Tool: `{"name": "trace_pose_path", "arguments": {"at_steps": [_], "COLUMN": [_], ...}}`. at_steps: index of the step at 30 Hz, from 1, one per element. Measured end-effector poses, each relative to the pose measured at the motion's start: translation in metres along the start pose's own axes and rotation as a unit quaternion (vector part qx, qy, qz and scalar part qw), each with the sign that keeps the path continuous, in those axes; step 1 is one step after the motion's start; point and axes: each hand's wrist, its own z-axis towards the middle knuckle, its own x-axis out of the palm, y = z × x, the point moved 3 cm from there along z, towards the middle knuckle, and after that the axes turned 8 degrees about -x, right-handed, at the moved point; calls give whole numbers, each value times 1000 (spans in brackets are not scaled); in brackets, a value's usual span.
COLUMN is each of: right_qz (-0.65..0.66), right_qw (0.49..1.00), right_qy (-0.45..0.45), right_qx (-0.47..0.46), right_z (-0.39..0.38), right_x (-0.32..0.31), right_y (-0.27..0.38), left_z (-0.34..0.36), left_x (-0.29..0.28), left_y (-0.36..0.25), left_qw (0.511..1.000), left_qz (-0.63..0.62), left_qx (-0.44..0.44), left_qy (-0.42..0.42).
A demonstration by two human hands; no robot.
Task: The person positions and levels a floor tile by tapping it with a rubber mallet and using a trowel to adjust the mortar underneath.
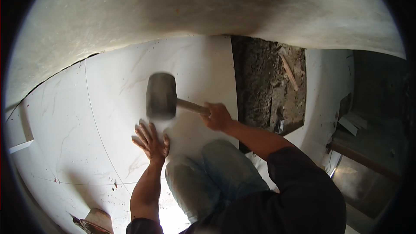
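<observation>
My right hand (218, 116) grips the wooden handle of a rubber mallet (160, 95), whose dark head hangs just above a large white marbled floor tile (112, 104). Flat on that tile, fingers spread, lies my left hand (151, 141), directly below the mallet head. I kneel on the tile, and my knee in grey trousers (216, 169) is between my forearms.
To the right of the tile is an untiled patch of rough dark mortar (264, 82) with a wooden stick (288, 71) on it. A plastered wall (195, 4) runs along the top. More white tiles (323, 86) lie further right. A small tool (93, 222) rests at bottom left.
</observation>
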Motion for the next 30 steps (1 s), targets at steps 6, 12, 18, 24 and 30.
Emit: {"name": "trace_pose_path", "arguments": {"at_steps": [6, 12, 18, 24, 30], "right_qz": [-97, -83, -97, -90, -16], "right_qw": [992, 973, 990, 985, 992], "right_qy": [-47, 103, -34, -117, -72], "right_qx": [65, 189, -100, -93, 102], "right_z": [-16, -23, -24, -38, -22], "right_x": [18, 0, 4, 6, 1], "right_y": [-37, -61, -44, -48, -2], "left_z": [-13, -12, -1, 3, -17], "left_x": [3, 2, -26, -20, -9], "left_y": [-1, -16, -13, -8, 23], "left_qw": [998, 998, 997, 997, 990], "left_qz": [-9, -27, -44, -61, -141], "left_qx": [32, 33, -21, 5, -6], "left_qy": [-55, -44, 55, 49, 19]}}
